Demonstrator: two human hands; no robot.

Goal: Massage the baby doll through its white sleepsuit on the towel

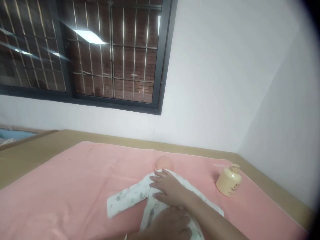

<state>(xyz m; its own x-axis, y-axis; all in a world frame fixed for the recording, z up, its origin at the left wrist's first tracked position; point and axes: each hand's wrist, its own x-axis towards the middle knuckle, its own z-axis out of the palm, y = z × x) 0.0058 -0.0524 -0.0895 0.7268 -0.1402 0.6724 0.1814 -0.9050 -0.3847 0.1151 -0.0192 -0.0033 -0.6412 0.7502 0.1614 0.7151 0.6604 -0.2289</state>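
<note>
A doll lies on its back on a pink towel (75, 186), its bare head (164, 163) towards the wall. It wears a white printed baby suit (125, 199) with one sleeve stretched out to the left. My right hand (170, 190) rests flat on the doll's chest, fingers spread and pointing left, holding nothing. Nearer to me, my left hand (168, 226) lies flat on the suit's lower part, fingers extended. The doll's legs are hidden under my hands and cut off by the frame's bottom edge.
A cream-yellow bottle (228, 182) stands on the towel to the right of the doll. The towel covers a tan surface (32, 150) that meets white walls behind and at the right. A barred window (112, 53) is above.
</note>
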